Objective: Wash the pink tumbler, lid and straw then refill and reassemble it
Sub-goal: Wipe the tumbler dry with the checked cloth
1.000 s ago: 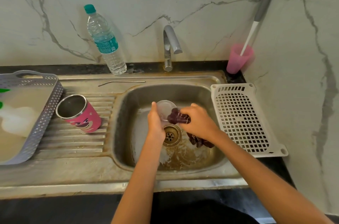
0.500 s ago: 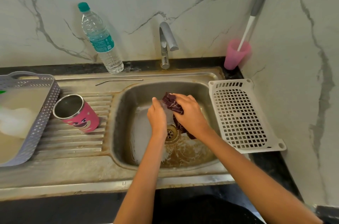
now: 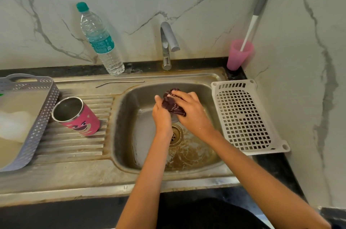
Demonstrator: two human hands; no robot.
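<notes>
Head view: the steel sink (image 3: 129, 135) takes up the middle, and both your forearms reach into its basin from the near edge. The grey basket (image 3: 43, 116) sits at the far left of the drainboard, and the white perforated tray (image 3: 243, 116) lies on the table just right of the basin. The water bottle (image 3: 99, 41) stands against the wall behind the drainboard. The pink tumbler (image 3: 80, 118) lies on its side on the drainboard ribs, its open mouth turned toward the basket. It is well apart from your hands and where it was a second ago.

Your right hand (image 3: 192, 112) is palm down, its fingers curled over the top of the dark cloth (image 3: 172, 105) and gripping it. Your left hand (image 3: 162, 116) shows its back, thumb up, fingers wrapped round the bundle from the left. A second ago your hands sat lower and the cloth's tail hung toward the drain. Now the cloth is bunched up and your hands are pressed together above the drain.

The metal straw (image 3: 119, 83) has not moved from the flat ledge between the bottle and the basin. The clear lid (image 3: 175, 118) stood open above your left fingers a second ago. Now the cloth covers it, and only a pale sliver shows between your hands.
</notes>
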